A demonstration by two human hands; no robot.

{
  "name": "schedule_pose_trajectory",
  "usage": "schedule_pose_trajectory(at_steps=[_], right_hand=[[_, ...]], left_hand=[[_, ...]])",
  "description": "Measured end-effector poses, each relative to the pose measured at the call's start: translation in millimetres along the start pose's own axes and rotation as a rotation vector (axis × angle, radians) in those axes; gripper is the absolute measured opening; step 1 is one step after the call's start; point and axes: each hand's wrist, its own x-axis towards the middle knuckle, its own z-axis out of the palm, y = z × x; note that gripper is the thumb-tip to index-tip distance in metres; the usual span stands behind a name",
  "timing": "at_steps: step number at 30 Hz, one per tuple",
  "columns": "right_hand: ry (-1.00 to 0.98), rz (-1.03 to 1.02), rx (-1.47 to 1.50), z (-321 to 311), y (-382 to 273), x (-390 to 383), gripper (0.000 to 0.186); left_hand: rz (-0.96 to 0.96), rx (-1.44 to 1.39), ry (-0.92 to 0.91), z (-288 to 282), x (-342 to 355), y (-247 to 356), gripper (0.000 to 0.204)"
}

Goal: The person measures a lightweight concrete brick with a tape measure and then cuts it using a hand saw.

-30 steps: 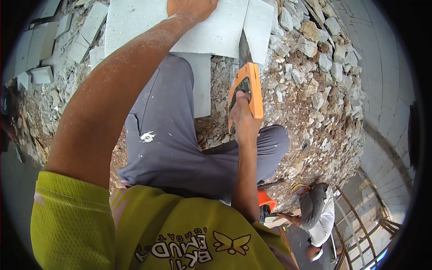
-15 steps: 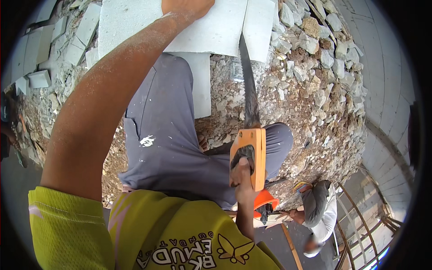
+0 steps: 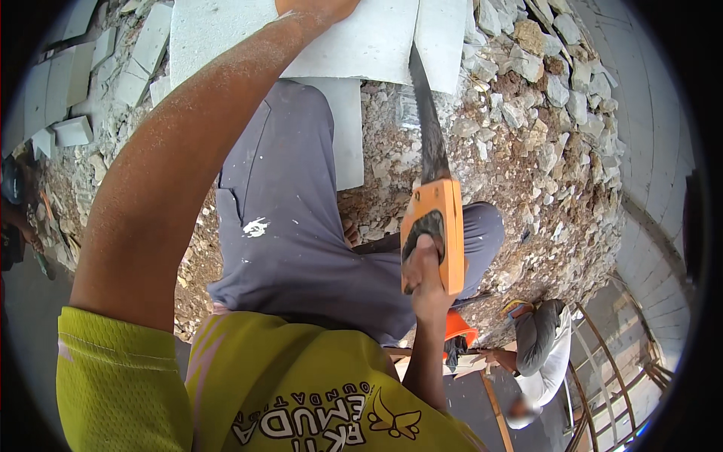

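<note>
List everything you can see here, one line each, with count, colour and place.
Handsaw: one, orange handle and dark blade, tip at the cut in the upper board
Upper board: one, white, top centre
Lower board: one, white, beside the knee
Slabs: several, whitish grey, upper left
Stones: many, whitish and brown, right
Bucket-like container: one, orange, lower right
Plank: one, orange-brown, lower right
Co-worker: one, white top and grey trousers, lower right
Shirt: one, yellow-green, bottom
Trousers: one pair, grey with white marks, centre
Left hand: one, bare, on the upper board, partly cut off
Right hand: one, bare, gripping the saw handle
</note>
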Motion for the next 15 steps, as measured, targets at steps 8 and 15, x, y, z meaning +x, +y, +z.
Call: schedule_pose_trajectory(at_steps=[8, 15], right_hand=[[0.011, 0.021, 0.056, 20, 11, -5, 0.026], [0.01, -0.022, 0.059, 34, 3, 145, 0.033]], left_hand=[[-0.009, 0.041, -0.005, 2, -6, -21, 0.06], [0.061, -0.031, 0.022, -6, 5, 29, 0.059]])
